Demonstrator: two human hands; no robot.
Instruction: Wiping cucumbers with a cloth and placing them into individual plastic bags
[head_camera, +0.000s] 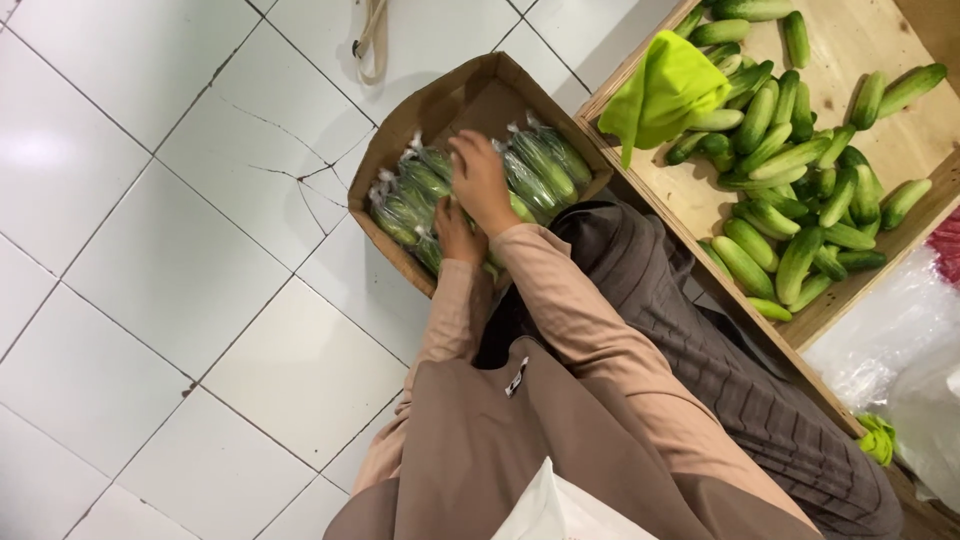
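— So where are the bagged cucumbers (430, 190)?
— Packed in rows inside the cardboard box (470, 95) on the white tiled floor (180, 270), filling the half toward its near edge; the far corner of the box is bare cardboard.
— And the hands?
— The right hand (482, 180) rests flat on top of the bags near the middle, fingers loose and spread, gripping nothing. The left hand (457, 232) is tucked down among the bags at the box's near edge; whether its fingers are clenched cannot be told.
— What lies around?
— Just beside the box's right edge stands a wooden crate (870, 60) with loose cucumbers (790, 180) piled across it, and a yellow-green cloth (665, 90) at its left corner
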